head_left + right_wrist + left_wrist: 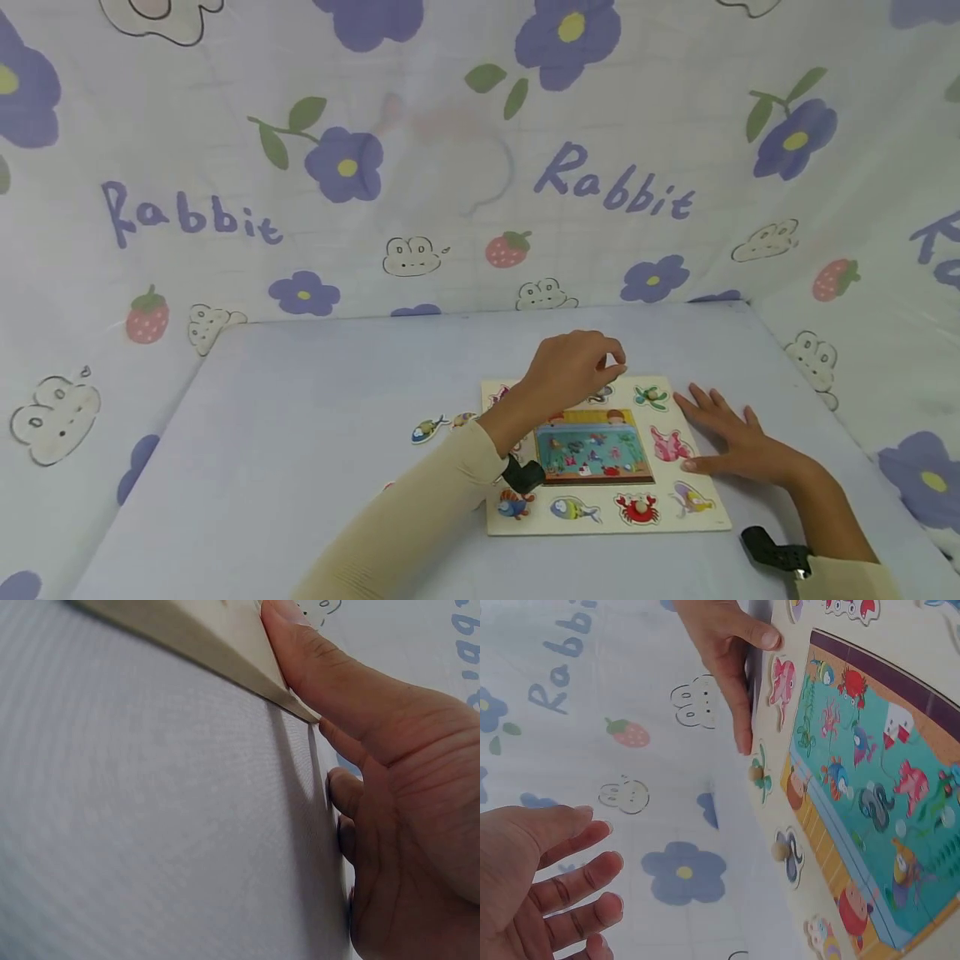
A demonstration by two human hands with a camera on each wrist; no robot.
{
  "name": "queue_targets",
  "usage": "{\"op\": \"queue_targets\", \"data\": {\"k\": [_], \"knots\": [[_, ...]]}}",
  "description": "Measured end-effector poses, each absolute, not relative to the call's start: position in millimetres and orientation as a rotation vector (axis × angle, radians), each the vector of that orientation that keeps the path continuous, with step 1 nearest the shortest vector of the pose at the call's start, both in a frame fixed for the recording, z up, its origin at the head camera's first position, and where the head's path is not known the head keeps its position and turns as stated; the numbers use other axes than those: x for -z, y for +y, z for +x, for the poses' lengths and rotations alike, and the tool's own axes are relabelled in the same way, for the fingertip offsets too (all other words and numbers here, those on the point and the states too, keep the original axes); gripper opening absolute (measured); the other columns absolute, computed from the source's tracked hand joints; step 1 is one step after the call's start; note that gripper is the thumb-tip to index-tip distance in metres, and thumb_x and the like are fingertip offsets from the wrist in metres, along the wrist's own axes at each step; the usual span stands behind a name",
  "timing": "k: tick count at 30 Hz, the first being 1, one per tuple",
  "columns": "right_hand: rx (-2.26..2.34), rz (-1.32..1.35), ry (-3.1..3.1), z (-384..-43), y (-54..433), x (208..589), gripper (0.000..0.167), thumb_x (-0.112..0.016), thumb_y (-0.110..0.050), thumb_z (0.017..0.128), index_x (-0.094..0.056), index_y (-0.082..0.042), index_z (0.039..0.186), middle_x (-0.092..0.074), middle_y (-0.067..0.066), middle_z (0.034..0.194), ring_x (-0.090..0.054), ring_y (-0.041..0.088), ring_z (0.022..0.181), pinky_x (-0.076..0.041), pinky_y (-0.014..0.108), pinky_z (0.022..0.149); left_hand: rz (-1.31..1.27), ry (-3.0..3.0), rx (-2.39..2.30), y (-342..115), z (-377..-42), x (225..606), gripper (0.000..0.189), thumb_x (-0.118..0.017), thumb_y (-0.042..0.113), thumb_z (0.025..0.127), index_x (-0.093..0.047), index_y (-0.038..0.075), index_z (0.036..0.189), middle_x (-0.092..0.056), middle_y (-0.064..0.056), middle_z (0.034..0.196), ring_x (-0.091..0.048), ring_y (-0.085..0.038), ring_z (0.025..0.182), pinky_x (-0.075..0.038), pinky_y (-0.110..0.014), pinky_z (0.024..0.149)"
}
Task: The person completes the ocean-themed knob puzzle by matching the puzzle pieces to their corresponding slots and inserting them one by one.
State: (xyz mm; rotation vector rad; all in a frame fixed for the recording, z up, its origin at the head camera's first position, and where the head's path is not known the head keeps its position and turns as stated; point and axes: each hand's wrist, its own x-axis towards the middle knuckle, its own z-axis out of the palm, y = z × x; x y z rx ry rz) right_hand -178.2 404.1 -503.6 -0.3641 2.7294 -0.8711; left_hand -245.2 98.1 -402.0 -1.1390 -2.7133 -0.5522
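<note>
A cream wooden puzzle board [542, 502] with an aquarium picture [596, 450] lies on the table. My left hand [573, 367] hovers above its far edge, fingers loosely bent and nothing held. In the left wrist view, a grey eel piece [793, 864] and a green piece [762, 787], both with wooden knobs, sit on the board beyond that hand. My right hand [738, 442] lies at the board's right edge, its thumb touching the rim near a pink piece [670, 444] and its fingers spread on the table. A crab piece [637, 508] lies along the near edge.
Left of the board, a loose fish piece [427, 429] lies on the table [300, 400], with another piece [462, 419] beside it. My left forearm partly hides that area. A patterned curtain [450, 150] rises behind the table and along its sides.
</note>
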Motion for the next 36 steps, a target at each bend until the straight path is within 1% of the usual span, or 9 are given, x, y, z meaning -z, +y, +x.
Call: {"op": "queue_targets", "data": {"k": [6, 9, 18, 25, 32, 36], "knots": [[0.898, -0.37, 2.728, -177, 406, 507, 0.106, -0.081, -0.048, 0.08, -0.021, -0.02, 0.163, -0.001, 0.025, 0.167, 0.016, 0.049, 0.15, 0.021, 0.072, 0.105, -1.122, -2.726, 0.585, 75, -239, 398, 0.021, -0.065, 0.039, 0.1, -0.075, 0.027, 0.114, -0.058, 0.015, 0.082, -0.051, -0.002, 0.07, -0.04, -0.015, 0.055], [0.901, -0.365, 2.724, -176, 406, 507, 0.106, -0.081, -0.048, 0.08, -0.02, -0.02, 0.163, 0.0, 0.024, 0.167, 0.016, 0.049, 0.15, 0.022, 0.072, 0.105, -1.115, -2.746, 0.594, 66, -235, 397, 0.021, -0.065, 0.039, 0.1, -0.075, 0.027, 0.115, -0.06, 0.014, 0.084, -0.051, -0.003, 0.07, -0.04, -0.017, 0.055], [0.911, -0.379, 2.727, -176, 405, 508, 0.106, -0.081, -0.046, 0.08, -0.021, -0.019, 0.163, -0.001, 0.025, 0.167, 0.016, 0.05, 0.15, 0.022, 0.072, 0.105, -1.073, -2.767, 0.602, 45, -220, 395, 0.022, -0.067, 0.039, 0.099, -0.075, 0.027, 0.115, -0.062, 0.013, 0.085, -0.052, -0.005, 0.071, -0.04, -0.016, 0.057], [0.905, -0.381, 2.724, -177, 404, 508, 0.106, -0.081, -0.046, 0.081, -0.019, -0.02, 0.163, 0.0, 0.025, 0.167, 0.016, 0.049, 0.15, 0.022, 0.072, 0.105, -1.017, -2.813, 0.66, 23, -213, 397, 0.021, -0.07, 0.037, 0.097, -0.075, 0.026, 0.114, -0.064, 0.012, 0.085, -0.054, -0.006, 0.074, -0.042, -0.019, 0.061], [0.89, -0.397, 2.724, -176, 404, 504, 0.105, -0.079, -0.045, 0.082, -0.018, -0.019, 0.163, 0.001, 0.025, 0.167, 0.016, 0.052, 0.149, 0.021, 0.074, 0.104, -0.981, -2.818, 0.701, 4, -212, 397, 0.021, -0.072, 0.035, 0.096, -0.075, 0.025, 0.114, -0.064, 0.012, 0.086, -0.054, -0.008, 0.075, -0.042, -0.021, 0.06], [0.896, -0.396, 2.718, -176, 404, 502, 0.105, -0.079, -0.045, 0.083, -0.018, -0.018, 0.163, 0.001, 0.026, 0.166, 0.016, 0.052, 0.149, 0.022, 0.073, 0.104, -0.962, -2.811, 0.714, -8, -211, 401, 0.02, -0.071, 0.036, 0.097, -0.075, 0.025, 0.113, -0.064, 0.013, 0.085, -0.053, -0.008, 0.074, -0.042, -0.023, 0.06]]}}
